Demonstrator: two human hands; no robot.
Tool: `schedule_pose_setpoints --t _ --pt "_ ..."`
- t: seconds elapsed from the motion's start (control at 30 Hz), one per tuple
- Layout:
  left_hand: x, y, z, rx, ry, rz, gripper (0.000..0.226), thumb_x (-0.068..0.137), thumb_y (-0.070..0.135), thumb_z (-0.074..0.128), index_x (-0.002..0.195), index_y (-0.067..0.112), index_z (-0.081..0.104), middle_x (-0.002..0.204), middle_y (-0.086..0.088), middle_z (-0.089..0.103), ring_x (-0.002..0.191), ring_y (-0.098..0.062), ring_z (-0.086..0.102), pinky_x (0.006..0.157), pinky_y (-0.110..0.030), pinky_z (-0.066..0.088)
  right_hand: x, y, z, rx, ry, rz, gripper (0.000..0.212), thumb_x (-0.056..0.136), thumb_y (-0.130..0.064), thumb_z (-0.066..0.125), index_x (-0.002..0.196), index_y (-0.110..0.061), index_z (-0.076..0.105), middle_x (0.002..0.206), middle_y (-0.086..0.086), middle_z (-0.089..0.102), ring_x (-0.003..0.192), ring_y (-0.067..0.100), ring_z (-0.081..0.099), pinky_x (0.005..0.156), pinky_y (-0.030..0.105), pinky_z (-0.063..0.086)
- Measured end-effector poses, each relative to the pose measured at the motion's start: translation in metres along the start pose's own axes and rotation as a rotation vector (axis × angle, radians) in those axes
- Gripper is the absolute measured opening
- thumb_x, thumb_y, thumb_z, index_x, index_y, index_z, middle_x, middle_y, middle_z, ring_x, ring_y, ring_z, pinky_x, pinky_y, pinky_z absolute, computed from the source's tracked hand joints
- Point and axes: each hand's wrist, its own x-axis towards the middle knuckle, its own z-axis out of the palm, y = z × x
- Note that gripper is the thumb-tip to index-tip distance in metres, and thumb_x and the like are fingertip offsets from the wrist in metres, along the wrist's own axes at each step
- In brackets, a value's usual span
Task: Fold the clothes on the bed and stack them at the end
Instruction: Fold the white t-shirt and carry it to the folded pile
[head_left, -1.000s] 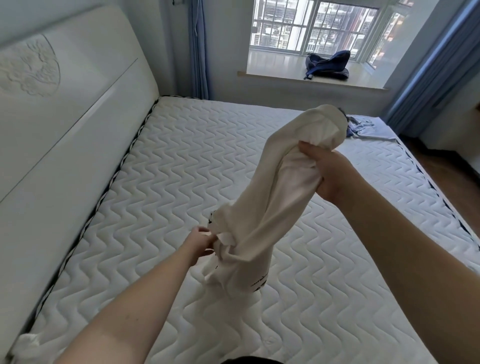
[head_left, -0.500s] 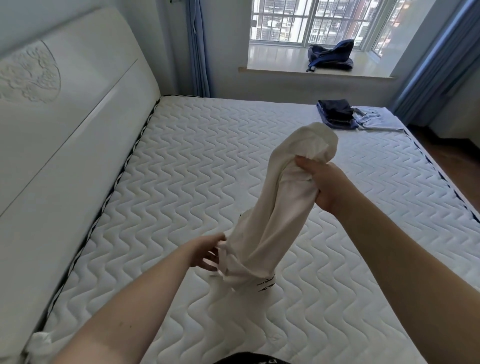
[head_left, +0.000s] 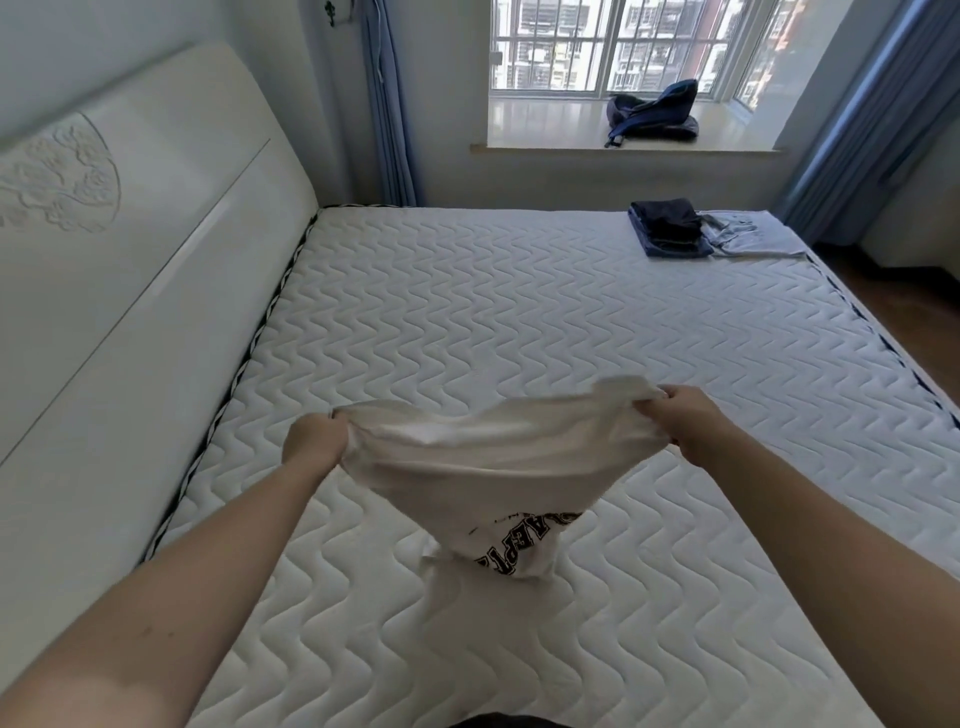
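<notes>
A white T-shirt (head_left: 483, 467) with black lettering hangs spread between my two hands above the quilted mattress (head_left: 519, 312). My left hand (head_left: 315, 441) grips its left edge, and my right hand (head_left: 688, 423) grips the right edge. The shirt's lower part bunches and touches the mattress near me. At the far right corner of the bed lies a folded dark blue garment (head_left: 667, 227), with a light blue garment (head_left: 750, 239) flat beside it.
A white headboard (head_left: 130, 270) runs along the left side. A dark blue backpack (head_left: 652, 114) sits on the window sill. Blue curtains (head_left: 389, 104) hang at both sides of the window. Wooden floor (head_left: 909, 322) shows past the bed's right edge.
The shirt hung bunched from my raised right hand. Now both hands have moved apart and lowered, stretching its edge wide between them. My view has tilted up.
</notes>
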Motion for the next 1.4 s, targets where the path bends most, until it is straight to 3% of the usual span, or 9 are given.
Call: schedule_pose_setpoints --t 0.13,0.27,0.4,0.5,0.63,0.83,1.0,1.23,1.4 --pt "0.007 0.014 -0.032 0.046 0.054 0.163 0.030 0.094 0.017 0.046 0.092 -0.006 0.065 0.077 -0.020 0.068 0.061 -0.030 0.068 0.063 -0.039 0.059 0.013 0.015 -0.019 -0.184 0.054 -0.012 0.025 0.087 -0.012 0.068 0.110 -0.002 0.072 0.095 0.012 0.070 0.081 0.023 0.063 0.077 0.034 0.051" --pt "0.013 0.036 -0.069 0.146 0.105 0.368 0.010 0.088 0.003 0.055 0.086 -0.003 0.063 0.088 -0.030 0.064 0.079 -0.041 0.065 0.064 -0.039 0.047 0.023 0.017 -0.043 -0.429 0.170 0.033 0.025 0.082 -0.018 0.075 0.101 -0.002 0.071 0.094 0.016 0.068 0.089 0.033 0.064 0.080 0.041 0.056" --pt "0.019 0.056 -0.106 0.197 0.104 0.508 0.022 0.083 0.016 0.075 0.068 0.010 0.059 0.079 -0.024 0.066 0.075 -0.032 0.061 0.061 -0.032 0.031 0.024 0.011 -0.063 -0.345 0.160 0.078 0.020 0.082 -0.010 0.077 0.088 0.004 0.064 0.095 0.023 0.065 0.084 0.037 0.066 0.065 0.040 0.059" --pt "0.023 0.074 -0.130 0.238 0.026 0.540 0.019 0.081 0.022 0.077 0.083 0.005 0.069 0.085 -0.019 0.069 0.083 -0.032 0.065 0.069 -0.033 0.042 0.021 0.004 -0.073 -0.106 0.071 0.122 0.022 0.086 0.001 0.071 0.101 0.010 0.058 0.104 0.025 0.059 0.077 0.029 0.062 0.047 0.027 0.057" --pt "0.028 0.099 -0.162 0.299 -0.002 0.569 0.024 0.083 0.020 0.076 0.103 0.007 0.073 0.099 -0.017 0.071 0.089 -0.028 0.063 0.072 -0.028 0.041 0.023 -0.014 -0.086 -0.010 0.048 0.070 0.009 0.088 0.009 0.063 0.094 0.009 0.057 0.103 0.026 0.058 0.075 0.026 0.061 0.048 0.016 0.055" --pt "0.030 0.117 -0.212 0.209 -0.059 0.466 0.017 0.085 -0.001 0.065 0.098 0.004 0.075 0.078 -0.015 0.072 0.076 -0.029 0.065 0.066 -0.025 0.046 0.025 -0.049 -0.108 -0.406 0.351 -0.034 0.004 0.090 -0.001 0.058 0.086 -0.003 0.059 0.094 0.019 0.068 0.066 0.027 0.071 0.048 0.028 0.053" --pt "0.023 0.122 -0.214 0.217 0.015 0.430 0.036 0.083 -0.014 0.046 0.098 0.007 0.072 0.082 -0.014 0.071 0.066 -0.026 0.068 0.054 -0.026 0.051 0.020 -0.048 -0.109 -0.689 0.342 -0.007 0.005 0.092 -0.006 0.049 0.094 -0.009 0.053 0.075 0.013 0.071 0.061 0.024 0.071 0.068 0.037 0.059" --pt "0.016 0.114 -0.215 0.082 -0.145 0.307 0.033 0.091 -0.009 0.038 0.094 0.006 0.067 0.079 -0.021 0.069 0.048 -0.018 0.066 0.038 -0.018 0.047 0.019 -0.044 -0.113 -0.235 0.188 0.190 0.024 0.094 -0.014 0.061 0.074 0.000 0.057 0.064 0.012 0.054 0.052 0.019 0.040 0.050 0.024 0.031" --pt "0.022 0.101 -0.219 -0.113 -0.178 0.238 0.024 0.093 -0.007 0.043 0.086 -0.002 0.066 0.076 -0.023 0.071 0.050 -0.013 0.067 0.044 -0.018 0.052 0.015 -0.052 -0.115 -0.070 0.000 0.178 0.004 0.097 -0.013 0.057 0.099 -0.013 0.061 0.086 0.008 0.069 0.065 0.010 0.065 0.056 0.024 0.044"
